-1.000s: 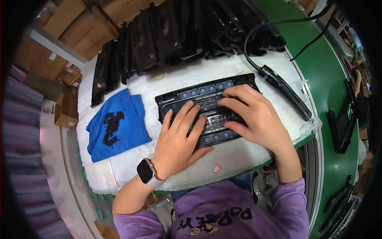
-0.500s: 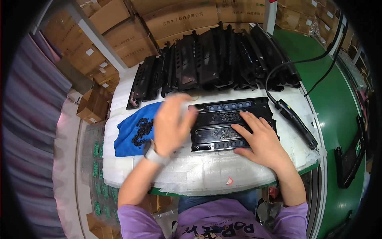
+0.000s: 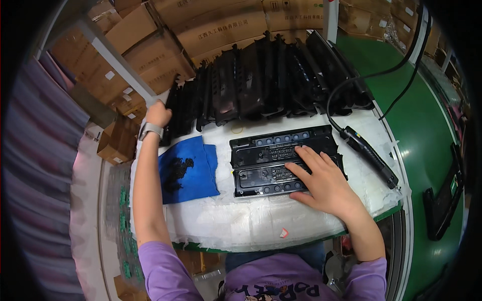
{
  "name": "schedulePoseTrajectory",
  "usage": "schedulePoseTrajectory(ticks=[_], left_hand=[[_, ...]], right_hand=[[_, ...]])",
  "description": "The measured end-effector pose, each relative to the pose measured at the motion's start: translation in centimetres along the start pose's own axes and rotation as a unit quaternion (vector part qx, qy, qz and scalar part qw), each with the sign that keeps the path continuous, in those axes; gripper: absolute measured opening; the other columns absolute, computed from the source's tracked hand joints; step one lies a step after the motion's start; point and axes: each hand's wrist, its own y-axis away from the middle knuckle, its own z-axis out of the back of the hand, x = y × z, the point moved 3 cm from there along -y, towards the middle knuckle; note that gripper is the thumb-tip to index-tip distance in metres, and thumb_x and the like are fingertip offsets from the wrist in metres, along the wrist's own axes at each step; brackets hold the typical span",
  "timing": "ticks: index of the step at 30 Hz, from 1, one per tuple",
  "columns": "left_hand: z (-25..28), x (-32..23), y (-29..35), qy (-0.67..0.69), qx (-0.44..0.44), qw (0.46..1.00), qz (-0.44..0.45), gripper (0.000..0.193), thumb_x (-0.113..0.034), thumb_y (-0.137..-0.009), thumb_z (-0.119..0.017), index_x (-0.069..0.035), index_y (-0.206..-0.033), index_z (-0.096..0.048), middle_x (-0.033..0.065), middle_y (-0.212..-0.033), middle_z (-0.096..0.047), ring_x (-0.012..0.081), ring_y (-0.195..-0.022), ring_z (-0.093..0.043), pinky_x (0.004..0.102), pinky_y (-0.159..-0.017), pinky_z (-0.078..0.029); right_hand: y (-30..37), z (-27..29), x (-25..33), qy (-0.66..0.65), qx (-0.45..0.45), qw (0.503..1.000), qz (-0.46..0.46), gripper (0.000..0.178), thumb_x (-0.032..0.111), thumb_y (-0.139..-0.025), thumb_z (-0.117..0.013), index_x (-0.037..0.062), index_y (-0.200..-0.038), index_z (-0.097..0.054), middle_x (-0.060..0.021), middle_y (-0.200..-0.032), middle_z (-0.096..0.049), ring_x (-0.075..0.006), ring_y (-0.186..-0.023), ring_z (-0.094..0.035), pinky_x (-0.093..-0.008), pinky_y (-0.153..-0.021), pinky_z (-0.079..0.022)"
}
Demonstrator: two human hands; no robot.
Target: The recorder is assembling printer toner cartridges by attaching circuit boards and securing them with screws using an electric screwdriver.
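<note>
White sheeting [image 3: 236, 228] covers the work surface, with stacked cartons [image 3: 226, 30] beyond its far side. A black panel [image 3: 251, 155] lies face up at centre-right; round grey inserts sit along its far and near edges. The right hand [image 3: 324, 188] rests on the panel's right half, fingers spread, thumb toward the near edge. The left hand [image 3: 158, 115] is at the far left, against the end of a row of black panels [image 3: 246, 88]; its fingers are largely hidden, so a grip cannot be confirmed. Progress is judged partial: the inserts are seated, while small black pieces [image 3: 179, 170] remain heaped on a blue cloth [image 3: 205, 173]. A corded hand tool [image 3: 369, 155] lies unheld at right. Whether the row's panels are finished cannot be determined.
</note>
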Motion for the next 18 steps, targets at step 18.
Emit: schedulePoseTrajectory(ticks=[18], left_hand=[[4.0, 5.5, 13.5, 0.666, 0.157, 0.720, 0.115, 0.022, -0.024, -0.094, -0.052, -0.005, -0.098, -0.063, 0.0015, -0.079, -0.064, 0.0110, -0.061, -0.059, 0.0249, -0.054, -0.049]], right_hand=[[0.0, 0.8, 0.8, -0.020, -0.032, 0.999, 0.015, 0.057, 0.027, -0.069, -0.075, 0.0074, -0.119, -0.056, -0.0217, -0.131, -0.044, -0.0363, -0.126, -0.039, -0.0508, -0.102, -0.034]])
